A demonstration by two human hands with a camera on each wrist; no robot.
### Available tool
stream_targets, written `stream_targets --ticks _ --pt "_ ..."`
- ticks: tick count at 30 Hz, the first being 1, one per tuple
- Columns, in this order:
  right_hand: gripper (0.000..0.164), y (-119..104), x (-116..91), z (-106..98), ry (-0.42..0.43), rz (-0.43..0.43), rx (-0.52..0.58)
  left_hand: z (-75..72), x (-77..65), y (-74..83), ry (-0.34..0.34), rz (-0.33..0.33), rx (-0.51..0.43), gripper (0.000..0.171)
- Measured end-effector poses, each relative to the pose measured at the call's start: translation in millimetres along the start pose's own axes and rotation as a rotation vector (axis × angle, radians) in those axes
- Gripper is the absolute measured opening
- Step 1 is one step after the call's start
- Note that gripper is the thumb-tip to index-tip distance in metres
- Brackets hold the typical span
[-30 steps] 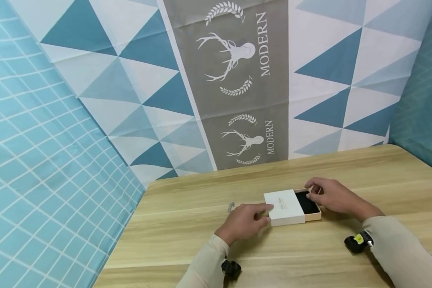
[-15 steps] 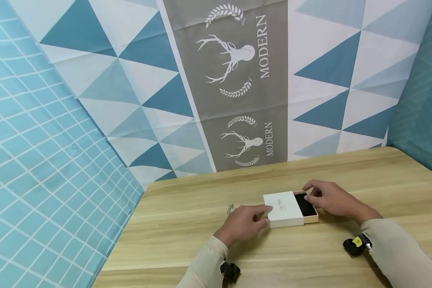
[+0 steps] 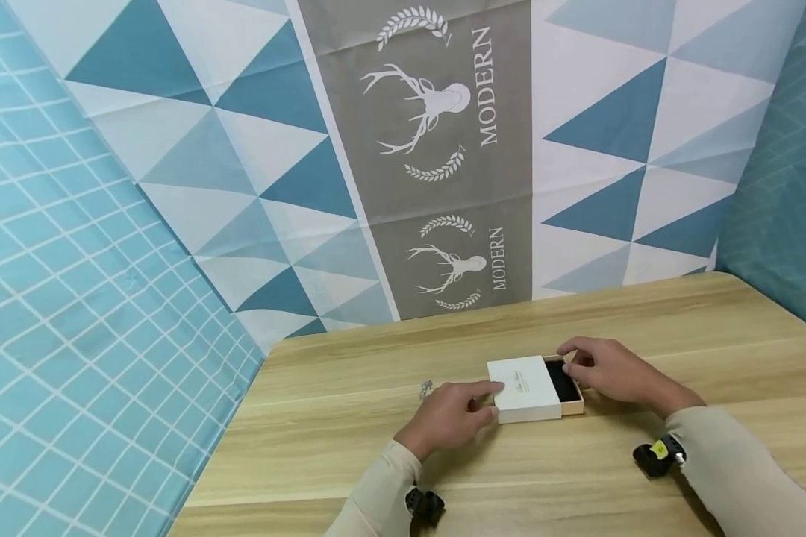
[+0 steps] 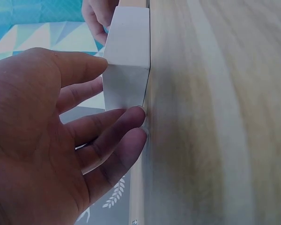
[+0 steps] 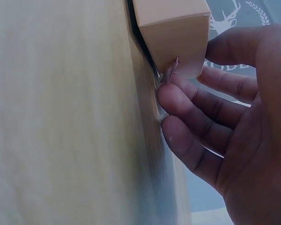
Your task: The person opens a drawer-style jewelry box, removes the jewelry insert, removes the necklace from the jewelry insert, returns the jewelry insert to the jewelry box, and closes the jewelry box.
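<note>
A white cardboard gift box point(image 3: 525, 388) with small lettering lies flat on the table. Its peach drawer point(image 3: 572, 408), lined with a black pad point(image 3: 562, 382), sticks out partway at the right. My left hand point(image 3: 448, 418) grips the left end of the white sleeve, thumb at the near corner and a finger over the top. At the drawer's outer end, my right hand point(image 3: 611, 369) holds the rim with its thumb inside the edge. In the right wrist view a small ribbon tab point(image 5: 169, 71) pokes from the drawer's end face, right by the fingertips.
A small silvery piece, chain-like in look, point(image 3: 426, 388) lies on the wooden table point(image 3: 349, 418) just beyond the left hand. Patterned cloth point(image 3: 443, 149) hangs along the back edge, and blue checked cloth point(image 3: 74, 298) on the left.
The drawer has slid a little left into the white sleeve, with my right hand moving along with it. The left hand keeps its hold on the sleeve's end.
</note>
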State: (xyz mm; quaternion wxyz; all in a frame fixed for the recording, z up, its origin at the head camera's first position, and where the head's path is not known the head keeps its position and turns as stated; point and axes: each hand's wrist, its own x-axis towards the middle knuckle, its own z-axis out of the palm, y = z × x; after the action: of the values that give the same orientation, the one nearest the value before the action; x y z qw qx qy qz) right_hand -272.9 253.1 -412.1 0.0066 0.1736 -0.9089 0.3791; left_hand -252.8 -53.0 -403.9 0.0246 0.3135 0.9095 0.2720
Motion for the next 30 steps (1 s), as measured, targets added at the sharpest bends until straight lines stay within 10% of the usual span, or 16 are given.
stream_targets --ticks 30 --pt "0.042 -6.2 0.5 4.2 -0.021 -0.016 -0.001 -0.3 3.1 -1.8 -0.015 -0.015 -0.029 0.038"
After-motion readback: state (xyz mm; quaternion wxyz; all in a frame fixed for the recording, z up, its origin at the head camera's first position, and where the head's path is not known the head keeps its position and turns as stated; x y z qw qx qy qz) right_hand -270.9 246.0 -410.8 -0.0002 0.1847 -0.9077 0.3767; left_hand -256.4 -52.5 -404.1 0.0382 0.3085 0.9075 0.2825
